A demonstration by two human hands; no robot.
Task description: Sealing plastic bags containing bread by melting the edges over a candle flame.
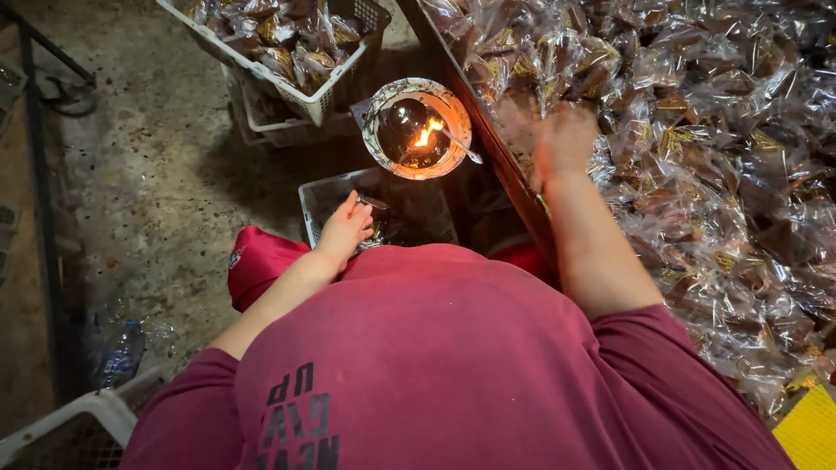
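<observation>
Clear, crinkled plastic covers most of the view: a heap of wrapped brown sweets (pixel 714 148) fills the counter (pixel 475 109) from twelve o'clock round to four o'clock. The right hand (pixel 564 139) reaches into this heap at about one o'clock from the frame's centre, resting on the wrappers; it is blurred, so I cannot tell whether its fingers close on a packet or lie loose.

The left hand (pixel 346 228) sits near the centre, a little toward ten o'clock, hanging over a pale plastic crate (pixel 315 204) just below the counter's edge. Its fingers curl down and seem to pinch a small wrapped packet (pixel 374 228) with a glint of plastic at the fingertips, though the grip itself is partly hidden.

At twelve o'clock from the left hand stands a round tin (pixel 416 128) with a small orange flame (pixel 427 132) burning inside it and a thin metal rod (pixel 461 148) leaning over its rim toward three o'clock. Farther up, at eleven o'clock, a white slatted basket (pixel 287 91) holds more wrapped sweets and rests on another crate.

The person wears a dark red shirt (pixel 453 357) that fills the lower frame. On the concrete floor (pixel 157 174) at eight o'clock lies a clear plastic bottle (pixel 120 352), beside the corner of a white crate (pixel 83 418). A yellow patch (pixel 810 431) shows at five o'clock.
</observation>
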